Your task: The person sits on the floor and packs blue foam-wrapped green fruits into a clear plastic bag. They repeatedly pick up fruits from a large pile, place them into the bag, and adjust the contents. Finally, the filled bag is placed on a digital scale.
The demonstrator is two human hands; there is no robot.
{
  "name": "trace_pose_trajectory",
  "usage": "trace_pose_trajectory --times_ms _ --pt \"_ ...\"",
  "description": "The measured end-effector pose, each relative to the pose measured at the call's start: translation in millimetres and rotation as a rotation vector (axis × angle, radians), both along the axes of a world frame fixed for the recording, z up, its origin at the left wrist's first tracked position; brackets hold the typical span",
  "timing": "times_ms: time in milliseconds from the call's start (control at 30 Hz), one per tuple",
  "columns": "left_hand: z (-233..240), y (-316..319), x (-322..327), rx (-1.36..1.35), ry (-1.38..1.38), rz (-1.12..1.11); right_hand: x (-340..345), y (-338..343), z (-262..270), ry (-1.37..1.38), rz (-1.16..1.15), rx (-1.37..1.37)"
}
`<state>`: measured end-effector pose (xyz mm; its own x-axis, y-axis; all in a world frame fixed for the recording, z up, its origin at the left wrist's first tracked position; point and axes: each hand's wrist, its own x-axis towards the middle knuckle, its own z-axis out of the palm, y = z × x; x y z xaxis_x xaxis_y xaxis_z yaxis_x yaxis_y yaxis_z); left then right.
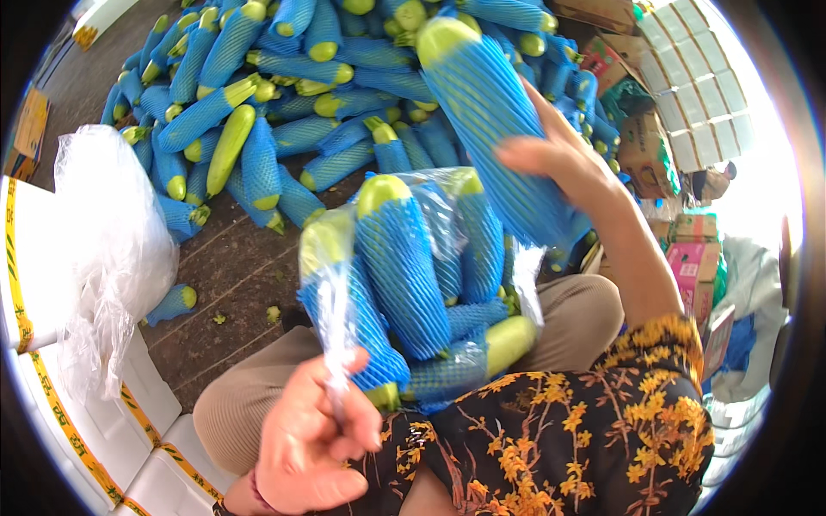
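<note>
My right hand (548, 151) grips a large pale green squash in a blue foam net sleeve (493, 122), raised over the right side of an open clear plastic bag (342, 284). My left hand (322, 419) pinches the twisted near-left edge of that bag. Between my knees, the bag holds several netted squashes (403, 271), some upright and some lying flat. A squash with a bare pale green end (513, 342) lies low at the right. Beyond the bag spreads a big heap of netted squashes (316, 103), with one bare squash (231, 148) among them.
White foam boxes with yellow tape (71, 426) stand at the left, under a bunch of clear plastic bags (113, 245). One netted squash (173, 304) lies on the dark plank floor (226, 284). Cardboard boxes (648, 155) and stacked white foam boxes (697, 84) are at the right.
</note>
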<state>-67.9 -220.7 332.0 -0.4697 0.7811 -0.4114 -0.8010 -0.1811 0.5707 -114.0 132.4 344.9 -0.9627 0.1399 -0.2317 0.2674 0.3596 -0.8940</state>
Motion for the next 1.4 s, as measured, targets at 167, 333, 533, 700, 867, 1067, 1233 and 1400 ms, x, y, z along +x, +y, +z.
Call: trace_pose_trajectory --times_ms 167,333,533,700,867,1067,1233,1400 --pt "-1 11 16 0.060 -0.014 0.145 140 -55 -8 0.127 -0.288 -0.236" --pt "-2 26 20 -0.034 0.243 0.227 103 -97 -93 -0.005 -0.168 0.608" --pt "-12 26 12 0.083 0.306 0.170 136 -48 -69 0.180 0.086 0.711" --pt "-3 39 6 -0.397 0.847 0.098 187 -19 -63 -0.107 -0.242 1.142" --pt "26 86 1 -0.683 1.881 0.225 180 -9 -61 -0.271 0.002 -0.386" --pt "-17 223 -40 -0.782 1.975 -0.349 169 35 -18 0.103 -0.669 -1.000" --pt "-72 299 -101 -1.373 1.670 -0.829 174 35 -31 0.181 -0.522 -1.018" --pt "-77 301 -128 -1.475 1.901 -1.063 182 41 -32 0.265 -0.462 -1.181"
